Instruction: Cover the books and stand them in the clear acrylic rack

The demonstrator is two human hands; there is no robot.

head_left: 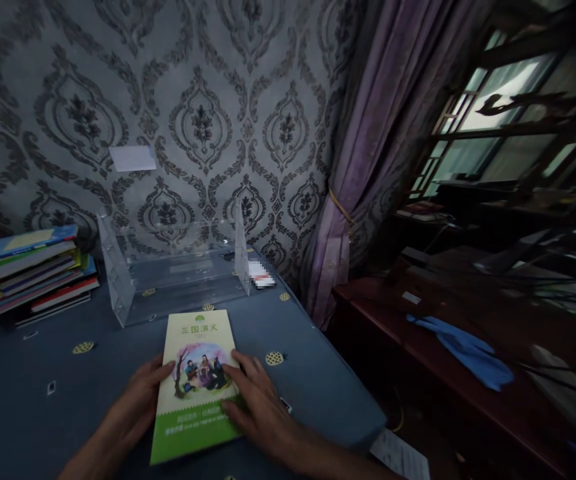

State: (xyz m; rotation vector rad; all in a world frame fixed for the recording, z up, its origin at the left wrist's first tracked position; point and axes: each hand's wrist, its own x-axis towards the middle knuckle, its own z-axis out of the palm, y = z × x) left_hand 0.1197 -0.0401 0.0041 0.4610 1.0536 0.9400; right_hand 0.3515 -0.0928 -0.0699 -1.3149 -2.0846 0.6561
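Note:
A book with a cream and green cover and a painted scene (201, 373) lies between my hands, near the front of the blue patterned tablecloth (113, 360). My left hand (143, 393) grips its left edge, with the thumb on the cover and the other fingers hidden behind or under it. On the right side, my right hand (255, 400) touches the cover with its fingertips spread. Beyond the book stands a clear plastic rack (118, 273), which holds no books.
At the far left is a stack of books (33, 270). A small white and red item (261, 275) sits right of the rack. Further right are a purple curtain (353, 160) and a dark red bench (368, 300) with a blue cloth (468, 350).

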